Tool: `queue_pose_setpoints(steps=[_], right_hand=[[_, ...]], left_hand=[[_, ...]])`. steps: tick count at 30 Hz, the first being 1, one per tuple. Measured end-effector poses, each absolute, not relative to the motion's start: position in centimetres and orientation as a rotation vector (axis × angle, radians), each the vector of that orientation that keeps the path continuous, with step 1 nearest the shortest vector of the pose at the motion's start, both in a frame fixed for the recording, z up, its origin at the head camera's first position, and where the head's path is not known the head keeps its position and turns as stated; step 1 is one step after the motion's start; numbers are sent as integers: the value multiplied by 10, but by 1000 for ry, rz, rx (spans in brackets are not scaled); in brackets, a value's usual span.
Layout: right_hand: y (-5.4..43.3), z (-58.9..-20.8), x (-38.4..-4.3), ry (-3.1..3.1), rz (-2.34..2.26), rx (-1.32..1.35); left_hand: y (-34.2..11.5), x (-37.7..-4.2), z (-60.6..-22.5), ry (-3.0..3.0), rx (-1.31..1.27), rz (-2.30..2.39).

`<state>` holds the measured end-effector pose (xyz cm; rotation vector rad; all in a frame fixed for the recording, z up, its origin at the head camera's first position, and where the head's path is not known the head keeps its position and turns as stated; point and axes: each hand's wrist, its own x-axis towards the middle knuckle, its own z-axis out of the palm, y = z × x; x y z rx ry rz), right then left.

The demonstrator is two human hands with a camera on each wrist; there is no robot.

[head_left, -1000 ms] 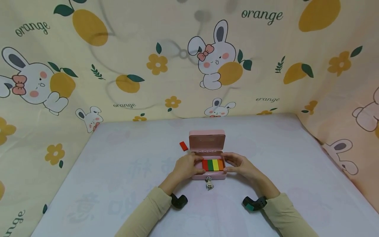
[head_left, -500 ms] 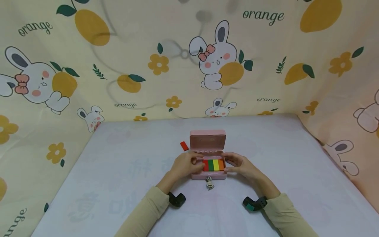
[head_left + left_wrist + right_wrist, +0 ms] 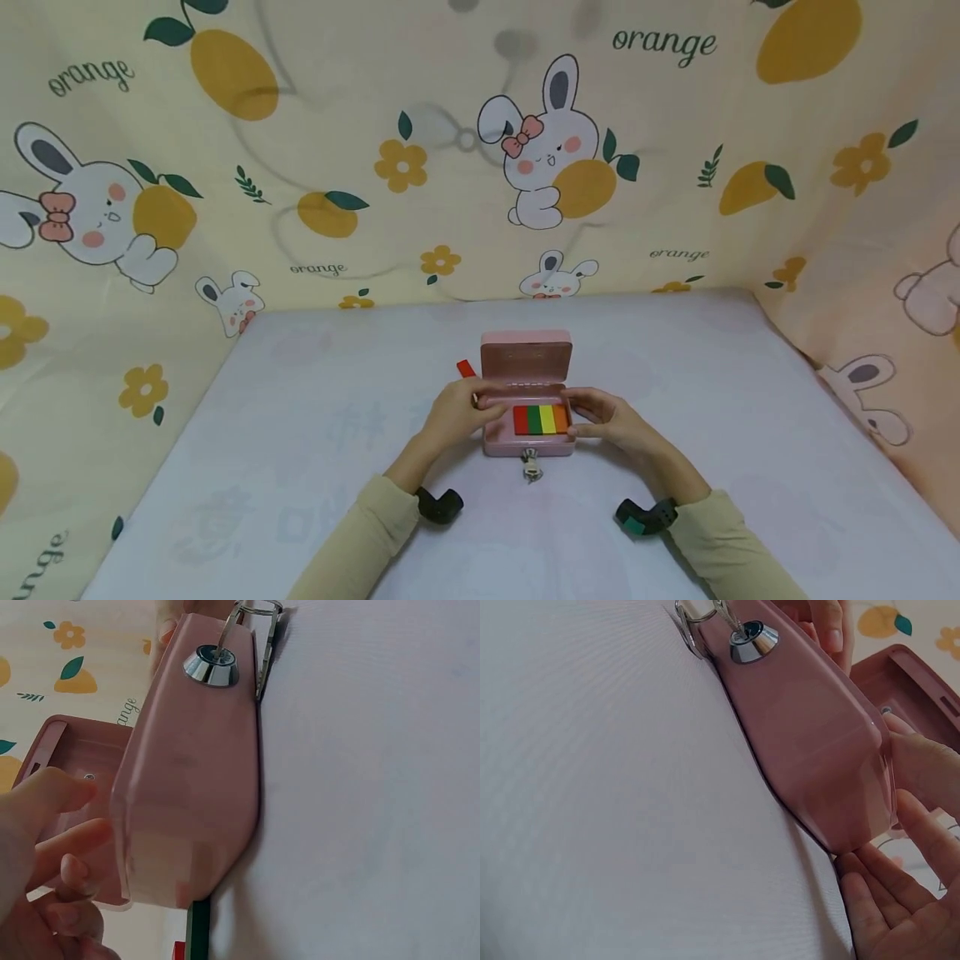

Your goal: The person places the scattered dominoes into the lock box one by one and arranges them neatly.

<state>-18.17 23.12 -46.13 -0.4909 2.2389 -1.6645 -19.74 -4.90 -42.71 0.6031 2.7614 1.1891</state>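
A small pink metal cash box (image 3: 497, 447) stands with its lid (image 3: 525, 362) raised. Red (image 3: 521, 421), green (image 3: 534, 421), yellow (image 3: 547, 420) and orange (image 3: 560, 419) blocks lie side by side inside. My left hand (image 3: 456, 412) is at the box's left end, thumb and forefinger apart with nothing between them. At the other end, my right hand (image 3: 611, 417) holds the box, its thumb and forefinger at the rim and lower fingers against the side, as the right wrist view shows. Keys (image 3: 532, 467) hang from the front lock (image 3: 211, 666).
Another red block (image 3: 466, 367) lies on the white-covered table (image 3: 337, 500) behind my left hand. A green block (image 3: 198, 930) shows beside the box in the left wrist view. A printed cloth (image 3: 420, 83) hangs along the back and sides.
My left hand has drawn left, away from the red block in the box, and now partly covers the loose red one. The right hand has stayed at the box.
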Motion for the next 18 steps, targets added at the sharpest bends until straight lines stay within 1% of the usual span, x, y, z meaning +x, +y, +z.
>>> queue_pose_setpoints(steps=[7, 14, 18], right_hand=[[229, -460, -183, 2251, -1645, -452], [230, -460, -181, 2237, -1646, -469], [230, -459, -179, 2240, -1641, -474]], left_hand=[[-55, -199, -423, 2789, 581, 1221], [-63, -205, -419, 2842, 594, 1271], [-68, -209, -419, 2843, 556, 1302]])
